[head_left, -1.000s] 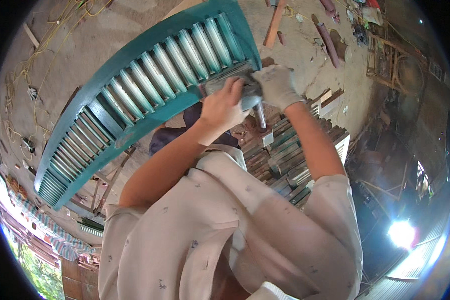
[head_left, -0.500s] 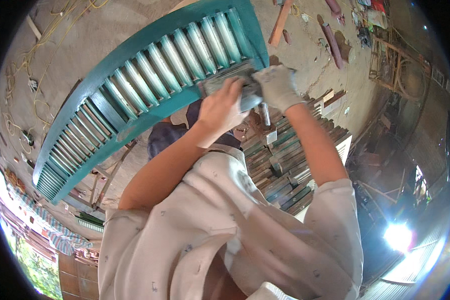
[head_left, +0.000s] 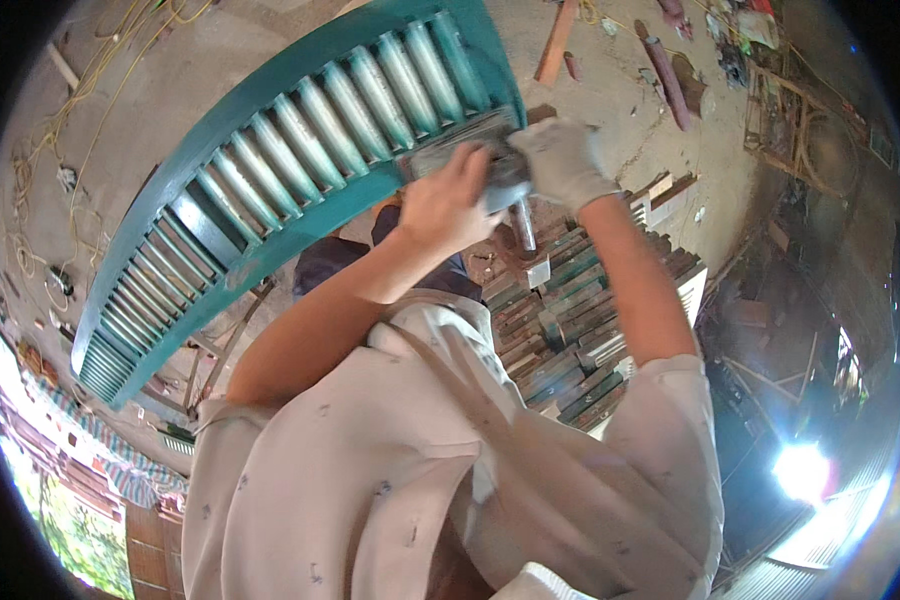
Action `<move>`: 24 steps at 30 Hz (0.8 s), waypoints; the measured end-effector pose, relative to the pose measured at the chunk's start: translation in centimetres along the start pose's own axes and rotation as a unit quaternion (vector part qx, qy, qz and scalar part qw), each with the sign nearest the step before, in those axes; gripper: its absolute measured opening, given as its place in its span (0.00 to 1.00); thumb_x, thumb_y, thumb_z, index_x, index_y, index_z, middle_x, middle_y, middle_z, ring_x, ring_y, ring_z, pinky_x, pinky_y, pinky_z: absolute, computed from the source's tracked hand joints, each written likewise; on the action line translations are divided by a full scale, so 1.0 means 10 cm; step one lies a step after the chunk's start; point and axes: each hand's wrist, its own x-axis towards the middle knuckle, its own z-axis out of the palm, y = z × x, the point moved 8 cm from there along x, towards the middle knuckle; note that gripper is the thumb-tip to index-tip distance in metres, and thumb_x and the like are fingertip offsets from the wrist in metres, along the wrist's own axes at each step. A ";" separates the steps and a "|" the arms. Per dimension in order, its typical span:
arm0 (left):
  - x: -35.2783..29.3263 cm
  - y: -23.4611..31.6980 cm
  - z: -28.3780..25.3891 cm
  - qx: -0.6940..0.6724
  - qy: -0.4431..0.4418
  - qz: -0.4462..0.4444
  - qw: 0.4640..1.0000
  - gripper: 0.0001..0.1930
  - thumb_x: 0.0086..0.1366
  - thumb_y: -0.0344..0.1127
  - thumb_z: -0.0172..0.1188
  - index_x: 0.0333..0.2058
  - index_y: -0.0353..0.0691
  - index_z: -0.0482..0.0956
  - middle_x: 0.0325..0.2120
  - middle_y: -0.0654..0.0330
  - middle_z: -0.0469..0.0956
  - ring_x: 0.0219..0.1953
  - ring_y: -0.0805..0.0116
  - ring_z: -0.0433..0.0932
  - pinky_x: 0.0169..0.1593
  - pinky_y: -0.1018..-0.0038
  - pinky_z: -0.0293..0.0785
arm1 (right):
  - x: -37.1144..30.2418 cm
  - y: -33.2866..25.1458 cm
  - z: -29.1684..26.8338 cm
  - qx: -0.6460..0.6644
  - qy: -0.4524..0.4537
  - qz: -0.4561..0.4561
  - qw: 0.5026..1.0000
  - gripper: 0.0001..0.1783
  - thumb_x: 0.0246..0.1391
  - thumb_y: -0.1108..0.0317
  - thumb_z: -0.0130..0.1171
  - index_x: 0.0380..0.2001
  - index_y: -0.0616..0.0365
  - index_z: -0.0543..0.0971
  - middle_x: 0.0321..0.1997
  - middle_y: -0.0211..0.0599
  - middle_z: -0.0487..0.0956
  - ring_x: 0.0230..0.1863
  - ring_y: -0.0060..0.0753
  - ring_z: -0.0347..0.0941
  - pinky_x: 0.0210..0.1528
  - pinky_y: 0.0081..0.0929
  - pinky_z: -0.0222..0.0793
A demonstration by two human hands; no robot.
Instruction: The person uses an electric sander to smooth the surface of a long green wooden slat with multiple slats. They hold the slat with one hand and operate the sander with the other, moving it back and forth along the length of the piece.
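Observation:
A long teal louvered shutter panel (head_left: 185,270) lies in front of me, its slats pale and streaked as if rubbed bare. On the frame at its right end sits a grey, sander-like power tool (head_left: 500,165), blurred by motion. My left hand (head_left: 450,200) is bare and presses over the tool's left side with bent fingers. Gripping its right end is my right hand (head_left: 562,162), in a pale work glove. Both hands partly cover the tool, so its exact kind and underside are hidden.
Below the panel, wooden slats (head_left: 570,310) lie in rows to the right of my legs. Beyond it on the floor are a plank (head_left: 557,42), a reddish roll (head_left: 665,82) and yellow cords (head_left: 100,75). A bright light (head_left: 802,472) shines at lower right.
My hands and the tool stay together at the panel's right end, with only a slight shift. The panel's right end appears a little farther left as the view moves.

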 end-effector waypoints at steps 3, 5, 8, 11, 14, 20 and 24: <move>0.38 0.22 0.29 -0.034 -0.023 -0.008 0.999 0.41 0.52 0.40 0.82 0.62 0.39 0.73 0.57 0.51 0.79 0.46 0.44 0.89 0.42 0.56 0.89 | -0.10 0.47 -0.06 -0.048 0.025 0.011 0.998 0.12 0.54 0.59 0.69 0.43 0.41 0.88 0.45 0.35 0.90 0.51 0.43 0.88 0.53 0.47 0.78; 0.59 0.37 0.45 -0.062 -0.025 -0.007 0.998 0.40 0.52 0.39 0.82 0.62 0.37 0.72 0.57 0.49 0.79 0.47 0.42 0.89 0.44 0.54 0.88 | -0.18 0.86 0.07 -0.087 0.018 0.020 0.996 0.17 0.54 0.57 0.70 0.47 0.40 0.88 0.44 0.35 0.90 0.52 0.43 0.87 0.55 0.47 0.78; 0.73 0.45 0.55 -0.080 -0.037 -0.002 0.996 0.40 0.52 0.38 0.82 0.61 0.36 0.72 0.57 0.48 0.78 0.47 0.42 0.88 0.46 0.54 0.88 | -0.19 1.09 0.10 -0.103 -0.008 0.032 0.994 0.20 0.54 0.54 0.70 0.51 0.39 0.88 0.44 0.36 0.90 0.52 0.43 0.86 0.56 0.48 0.76; 0.61 0.35 0.47 -0.081 -0.042 -0.008 0.996 0.40 0.52 0.38 0.82 0.61 0.36 0.72 0.57 0.48 0.78 0.48 0.42 0.88 0.47 0.54 0.88 | -0.14 0.87 0.12 -0.113 -0.049 0.045 0.991 0.21 0.55 0.54 0.69 0.52 0.40 0.88 0.44 0.36 0.90 0.52 0.44 0.86 0.57 0.48 0.76; 0.19 0.11 0.24 -0.074 -0.027 -0.011 0.997 0.40 0.52 0.39 0.82 0.62 0.37 0.73 0.58 0.49 0.79 0.49 0.45 0.88 0.48 0.55 0.88 | -0.13 0.32 0.07 -0.065 -0.018 0.021 0.997 0.19 0.55 0.54 0.69 0.51 0.40 0.88 0.44 0.36 0.90 0.50 0.45 0.87 0.56 0.47 0.77; -0.82 -0.51 -0.53 -0.026 0.010 -0.011 1.000 0.42 0.49 0.43 0.83 0.63 0.42 0.76 0.58 0.55 0.82 0.51 0.51 0.89 0.48 0.60 0.89 | 0.11 -1.08 -0.03 0.003 -0.059 -0.026 0.998 0.13 0.59 0.60 0.63 0.46 0.43 0.89 0.46 0.37 0.91 0.50 0.44 0.89 0.53 0.47 0.80; -1.46 -0.98 -1.08 0.011 0.035 -0.030 0.999 0.39 0.46 0.44 0.84 0.58 0.43 0.81 0.55 0.58 0.84 0.50 0.55 0.89 0.49 0.63 0.90 | 0.37 -2.04 -0.13 0.032 -0.046 -0.040 0.998 0.10 0.60 0.60 0.61 0.39 0.46 0.89 0.41 0.39 0.91 0.45 0.47 0.90 0.49 0.48 0.81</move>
